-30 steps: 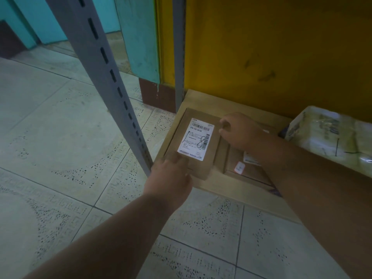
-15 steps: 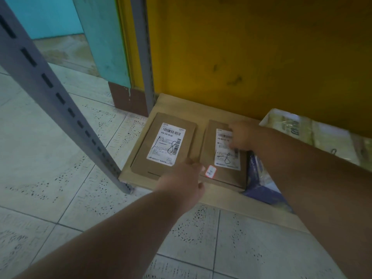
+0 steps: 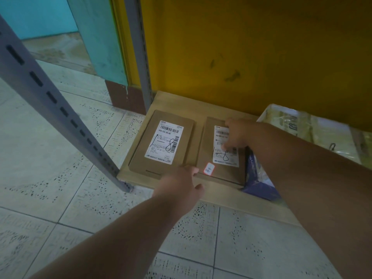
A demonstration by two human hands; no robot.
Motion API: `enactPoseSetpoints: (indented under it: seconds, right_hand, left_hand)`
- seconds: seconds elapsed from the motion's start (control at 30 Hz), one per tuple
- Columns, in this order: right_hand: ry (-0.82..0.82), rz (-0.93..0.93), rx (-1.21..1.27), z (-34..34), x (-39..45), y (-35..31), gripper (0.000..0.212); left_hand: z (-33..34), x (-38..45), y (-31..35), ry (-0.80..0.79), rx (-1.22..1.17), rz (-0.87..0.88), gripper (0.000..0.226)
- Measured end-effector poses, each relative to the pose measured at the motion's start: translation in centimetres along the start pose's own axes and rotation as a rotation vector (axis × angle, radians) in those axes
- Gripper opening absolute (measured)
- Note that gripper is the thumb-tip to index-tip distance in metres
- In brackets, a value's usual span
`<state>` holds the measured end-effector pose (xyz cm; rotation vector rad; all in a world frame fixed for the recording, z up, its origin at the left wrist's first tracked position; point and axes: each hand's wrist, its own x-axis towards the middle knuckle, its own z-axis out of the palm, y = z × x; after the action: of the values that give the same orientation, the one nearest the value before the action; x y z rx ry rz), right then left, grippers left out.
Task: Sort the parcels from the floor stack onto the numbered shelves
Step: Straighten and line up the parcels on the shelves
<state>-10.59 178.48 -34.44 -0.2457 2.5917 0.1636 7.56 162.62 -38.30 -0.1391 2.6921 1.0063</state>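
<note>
While the left hand [image 3: 182, 183] rests with loose fingers at the near edge of the bottom shelf [image 3: 225, 195], touching the near corner of the left parcel [image 3: 161, 144], the right hand [image 3: 236, 134] lies farther in, fingers pressed flat on the label of the right parcel [image 3: 221, 160]. Both flat cardboard parcels sit side by side, almost touching. Right of them lies a blue bag [image 3: 259, 184], and farther right a plastic-wrapped bundle [image 3: 314, 133].
</note>
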Motion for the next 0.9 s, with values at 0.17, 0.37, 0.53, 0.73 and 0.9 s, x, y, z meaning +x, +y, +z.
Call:
enactPoseSetpoints:
  seconds: [0.17, 0.37, 0.53, 0.73, 0.9]
  right_hand:
    - [0.002, -0.008, 0.043, 0.5, -0.5, -0.6, 0.089]
    - [-0.009, -0.037, -0.008, 0.9, -1.4, -1.0, 0.1]
    - [-0.038, -0.09, 0.032, 0.4, -1.7, -0.1, 0.097]
    - [-0.023, -0.106, 0.03, 0.5, -1.8, 0.5, 0.094]
    - [-0.018, -0.129, -0.003, 0.6, -1.6, 0.0, 0.092]
  left_hand:
    - [0.3, -1.2, 0.3, 0.048, -0.057, -0.042, 0.055]
    - [0.6, -2.8, -0.1, 0.062, 0.034, -0.042, 0.053]
    - [1.0, -3.4, 0.0, 0.088, 0.027, -0.08, 0.053]
    - [1.2, -3.6, -0.2, 0.098, -0.131, -0.154, 0.05]
    - [1.4, -4.1, -0.5, 0.139, -0.25, -0.206, 0.045]
